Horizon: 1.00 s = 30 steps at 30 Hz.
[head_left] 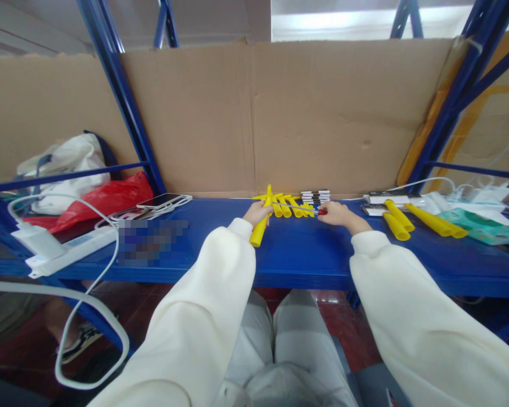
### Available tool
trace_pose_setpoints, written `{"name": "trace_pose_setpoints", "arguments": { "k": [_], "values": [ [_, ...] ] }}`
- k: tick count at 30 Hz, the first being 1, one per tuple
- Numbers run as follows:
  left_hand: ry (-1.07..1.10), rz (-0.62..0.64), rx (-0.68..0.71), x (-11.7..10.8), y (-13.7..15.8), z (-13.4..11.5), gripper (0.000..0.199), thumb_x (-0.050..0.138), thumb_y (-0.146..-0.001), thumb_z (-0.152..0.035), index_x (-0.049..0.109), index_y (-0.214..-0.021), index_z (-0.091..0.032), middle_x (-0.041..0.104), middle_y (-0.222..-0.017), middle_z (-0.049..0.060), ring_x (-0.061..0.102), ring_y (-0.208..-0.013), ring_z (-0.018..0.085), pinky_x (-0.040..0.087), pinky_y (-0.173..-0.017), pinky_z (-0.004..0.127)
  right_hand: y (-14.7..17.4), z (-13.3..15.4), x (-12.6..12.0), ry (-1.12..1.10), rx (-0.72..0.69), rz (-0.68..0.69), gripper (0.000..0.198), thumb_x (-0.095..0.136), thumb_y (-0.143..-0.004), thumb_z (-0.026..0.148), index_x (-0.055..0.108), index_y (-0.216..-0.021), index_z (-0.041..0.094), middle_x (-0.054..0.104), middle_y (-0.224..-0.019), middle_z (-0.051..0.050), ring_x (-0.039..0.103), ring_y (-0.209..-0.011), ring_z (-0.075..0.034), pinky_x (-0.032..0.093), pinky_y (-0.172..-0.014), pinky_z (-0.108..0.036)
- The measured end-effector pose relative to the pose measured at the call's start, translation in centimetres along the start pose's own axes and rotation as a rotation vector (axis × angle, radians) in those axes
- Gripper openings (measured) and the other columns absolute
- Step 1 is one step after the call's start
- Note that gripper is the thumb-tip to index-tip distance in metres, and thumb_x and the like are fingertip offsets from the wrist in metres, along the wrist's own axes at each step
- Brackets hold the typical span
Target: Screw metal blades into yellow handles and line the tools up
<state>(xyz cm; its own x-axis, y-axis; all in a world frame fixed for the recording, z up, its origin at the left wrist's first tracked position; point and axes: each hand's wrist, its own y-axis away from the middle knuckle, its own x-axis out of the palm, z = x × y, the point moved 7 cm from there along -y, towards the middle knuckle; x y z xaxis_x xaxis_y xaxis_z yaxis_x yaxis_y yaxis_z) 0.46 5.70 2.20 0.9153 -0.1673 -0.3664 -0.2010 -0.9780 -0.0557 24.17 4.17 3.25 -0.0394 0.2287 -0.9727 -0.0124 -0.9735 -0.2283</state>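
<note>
My left hand (255, 213) is closed round a yellow plastic tube piece (259, 233) with pointed prongs at its top, held tilted over the blue shelf (303, 249). A screwdriver (299, 208) with a red handle is gripped in my right hand (336, 215). Its thin metal shaft runs left to the yellow piece near the prongs; whether the tip touches it is too small to tell. Just behind, a row of similar yellow pieces (284, 210) lies on the shelf. Beside them is a stack of small black-and-white items (315, 196).
Loose yellow tubes (396, 221) and a green plastic packet (477, 226) lie at right. To the left are a white power strip (74, 251) with cables and a red bag (106, 200). Cardboard (322, 118) walls the back between blue posts (123, 96).
</note>
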Motion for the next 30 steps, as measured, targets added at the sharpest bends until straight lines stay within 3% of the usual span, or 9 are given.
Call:
{"name": "trace_pose_setpoints", "arguments": {
  "k": [11,22,30],
  "values": [
    [-0.042,-0.001,-0.008,0.1,-0.14,0.16,0.024,0.052,-0.079,-0.013,0.067,-0.097,-0.014,0.046,-0.04,-0.007,0.047,-0.039,0.012,0.043,-0.046,0.022,-0.07,-0.18,0.82,-0.008,-0.034,0.057,0.01,0.064,-0.074,0.025,0.069,-0.081,0.02,0.073,-0.081,-0.006,0.065,-0.074,-0.019,0.041,-0.062,-0.025],
    [-0.041,0.038,0.01,0.27,-0.4,0.5,0.02,0.054,-0.077,-0.012,0.067,-0.091,-0.013,0.045,-0.037,-0.007,0.045,-0.036,0.012,0.041,-0.044,0.021,0.6,0.08,0.24,0.03,0.017,0.094,0.012,0.06,-0.075,0.025,0.069,-0.082,0.022,0.075,-0.09,-0.007,0.068,-0.086,-0.024,0.044,-0.072,-0.03],
    [-0.048,0.049,0.007,0.44,-0.62,0.81,0.015,0.055,-0.079,-0.013,0.066,-0.09,-0.013,0.046,-0.037,-0.006,0.046,-0.036,0.013,0.039,-0.042,0.021,0.2,-0.64,0.82,-0.002,0.005,0.088,0.009,0.065,-0.076,0.025,0.07,-0.082,0.021,0.073,-0.078,-0.007,0.067,-0.074,-0.02,0.043,-0.062,-0.025]
  ]
}}
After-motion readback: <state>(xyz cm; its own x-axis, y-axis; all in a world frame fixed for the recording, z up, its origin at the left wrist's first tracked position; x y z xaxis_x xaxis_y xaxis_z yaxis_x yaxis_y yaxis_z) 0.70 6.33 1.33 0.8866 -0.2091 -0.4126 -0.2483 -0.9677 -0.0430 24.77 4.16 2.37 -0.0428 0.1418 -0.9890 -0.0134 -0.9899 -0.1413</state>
